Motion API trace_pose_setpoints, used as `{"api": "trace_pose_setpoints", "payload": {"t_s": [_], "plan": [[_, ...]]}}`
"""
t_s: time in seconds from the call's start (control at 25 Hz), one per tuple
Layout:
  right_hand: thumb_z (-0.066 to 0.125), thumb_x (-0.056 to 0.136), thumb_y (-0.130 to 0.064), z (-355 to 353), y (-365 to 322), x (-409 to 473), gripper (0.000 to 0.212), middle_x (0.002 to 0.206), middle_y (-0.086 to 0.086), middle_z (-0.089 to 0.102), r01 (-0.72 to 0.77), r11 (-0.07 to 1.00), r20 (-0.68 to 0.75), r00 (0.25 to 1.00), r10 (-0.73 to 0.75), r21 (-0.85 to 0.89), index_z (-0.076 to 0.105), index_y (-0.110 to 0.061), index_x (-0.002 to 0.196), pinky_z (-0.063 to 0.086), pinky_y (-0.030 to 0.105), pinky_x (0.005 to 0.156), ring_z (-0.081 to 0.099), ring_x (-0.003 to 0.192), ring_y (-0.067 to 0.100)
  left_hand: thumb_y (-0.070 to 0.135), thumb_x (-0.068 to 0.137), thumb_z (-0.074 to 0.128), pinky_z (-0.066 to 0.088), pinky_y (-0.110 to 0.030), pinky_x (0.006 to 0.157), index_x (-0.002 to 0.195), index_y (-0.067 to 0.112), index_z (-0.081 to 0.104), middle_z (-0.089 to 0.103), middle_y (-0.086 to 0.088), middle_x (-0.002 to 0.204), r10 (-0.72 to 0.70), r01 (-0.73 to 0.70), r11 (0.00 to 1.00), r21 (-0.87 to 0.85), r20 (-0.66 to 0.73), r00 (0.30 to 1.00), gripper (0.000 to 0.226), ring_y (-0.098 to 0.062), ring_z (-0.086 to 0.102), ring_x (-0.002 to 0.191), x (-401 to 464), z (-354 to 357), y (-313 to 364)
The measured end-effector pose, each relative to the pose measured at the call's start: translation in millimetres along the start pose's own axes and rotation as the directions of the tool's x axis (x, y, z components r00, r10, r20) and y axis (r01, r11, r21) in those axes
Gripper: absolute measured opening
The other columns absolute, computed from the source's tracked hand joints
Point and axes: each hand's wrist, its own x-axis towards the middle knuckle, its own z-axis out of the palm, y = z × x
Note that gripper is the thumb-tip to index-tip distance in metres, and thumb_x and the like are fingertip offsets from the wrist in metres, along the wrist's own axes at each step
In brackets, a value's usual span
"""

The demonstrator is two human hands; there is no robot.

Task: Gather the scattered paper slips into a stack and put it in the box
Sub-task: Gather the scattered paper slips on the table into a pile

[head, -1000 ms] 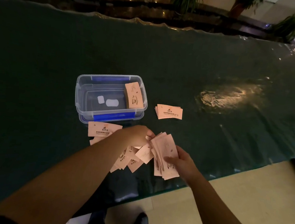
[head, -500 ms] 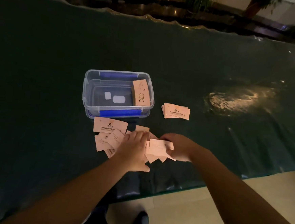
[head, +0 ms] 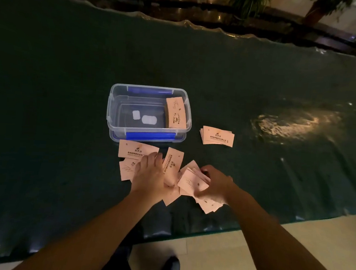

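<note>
The clear plastic box with blue latches stands open on the dark green table cover; it serves as the reference point. Inside the box, against its right wall, a stack of slips leans tilted.

Directly in front of the box, toward the person, the scattered paper slips lie overlapping on the cover. The left hand rests palm down on this scatter, fingers extended and flat, pressing the slips rather than clasping any.

In front of the box's right corner, the right hand is curled around a fanned bundle of slips, thumb and fingers clamped on its edge. Further loose slips lie beneath this hand.

To the right of the box, well apart from both hands, a small neat pile of slips lies flat on the cover.
</note>
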Motion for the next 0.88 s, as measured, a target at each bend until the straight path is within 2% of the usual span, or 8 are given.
{"api": "trace_pose_setpoints", "payload": {"t_s": [0.04,0.12,0.28,0.4,0.48,0.56,0.64,0.88], "plan": [[0.091,0.067,-0.048,1.5,4.3,-3.1,0.092,0.133,-0.006,0.064,-0.021,0.996,0.012,1.000,0.020,0.089,0.048,-0.033,0.146,0.054,0.041,0.097,0.066,0.108,0.016,0.075,0.066,0.076,0.034,-0.047,0.114,0.148,0.016,0.033,0.039,-0.007,0.150,-0.023,0.023,1.000,0.004,0.013,1.000,0.110,-0.028,0.036,0.136,-0.1,-0.5,-1.6],[0.093,0.072,-0.042,2.5,12.2,-9.8,0.081,0.124,-0.006,0.063,-0.051,0.970,0.018,0.999,0.048,0.236,0.052,-0.030,0.141,0.051,0.024,0.071,0.061,0.092,0.006,0.074,0.070,0.073,0.033,-0.050,0.114,0.146,0.019,0.038,0.039,-0.007,0.149,-0.023,0.022,0.999,0.027,0.041,0.999,0.101,-0.029,0.036,0.135,1.3,-1.3,-3.2],[0.086,0.087,-0.026,8.5,25.7,-28.9,0.049,0.110,-0.013,0.064,-0.124,0.805,0.023,0.990,0.137,0.580,0.055,-0.035,0.124,0.052,0.026,0.065,0.064,0.091,0.006,0.067,0.076,0.073,0.035,-0.047,0.110,0.141,0.019,0.045,0.046,-0.007,0.142,0.021,-0.024,0.998,0.057,0.043,0.999,0.086,-0.028,0.040,0.130,3.0,-4.1,-2.2],[0.076,0.095,-0.011,19.1,29.4,-43.9,0.045,0.119,0.007,0.075,-0.154,0.373,0.067,0.970,0.234,0.915,0.062,-0.022,0.136,0.063,0.045,0.076,0.074,0.105,0.030,0.069,0.077,0.069,0.037,-0.046,0.107,0.138,0.017,0.048,0.049,-0.008,0.139,0.037,-0.042,0.996,0.078,0.057,0.998,0.083,-0.028,0.042,0.128,0.4,-1.8,3.4],[0.070,0.098,-0.006,27.9,22.2,-50.5,0.039,0.126,0.017,0.075,-0.133,0.102,0.108,0.968,0.226,0.986,0.065,-0.016,0.135,0.063,0.056,0.087,0.073,0.115,0.040,0.072,0.077,0.065,0.039,-0.046,0.102,0.134,0.017,0.050,0.053,-0.008,0.136,0.053,-0.058,0.994,0.092,0.060,0.997,0.080,-0.028,0.044,0.125,-5.9,1.6,8.7],[0.066,0.100,-0.003,37.4,9.8,-52.4,0.034,0.127,0.022,0.075,-0.122,-0.058,0.132,0.968,0.212,0.991,0.067,-0.014,0.132,0.060,0.063,0.094,0.070,0.120,0.045,0.076,0.074,0.063,0.041,-0.047,0.098,0.131,0.018,0.053,0.055,-0.007,0.132,0.076,-0.080,0.993,0.091,0.049,0.996,0.082,-0.028,0.047,0.120,-15.0,6.6,14.0],[0.064,0.101,-0.003,45.5,-1.5,-52.5,0.031,0.126,0.023,0.075,-0.116,-0.129,0.144,0.961,0.236,0.985,0.067,-0.014,0.129,0.058,0.066,0.098,0.070,0.121,0.046,0.080,0.070,0.064,0.043,-0.048,0.097,0.129,0.018,0.055,0.057,-0.007,0.129,0.110,-0.114,0.990,0.087,0.047,0.993,0.086,-0.028,0.049,0.118,-23.5,13.9,19.1],[0.062,0.101,-0.005,58.7,-11.2,-51.3,0.030,0.123,0.025,0.074,-0.110,-0.122,0.147,0.923,0.356,0.986,0.063,-0.012,0.130,0.056,0.068,0.101,0.071,0.116,0.045,0.075,0.072,0.071,0.042,-0.044,0.097,0.131,0.024,0.052,0.054,-0.004,0.129,0.206,-0.208,0.978,0.008,0.103,0.973,0.080,-0.025,0.048,0.117,-36.3,28.6,31.6]]}}
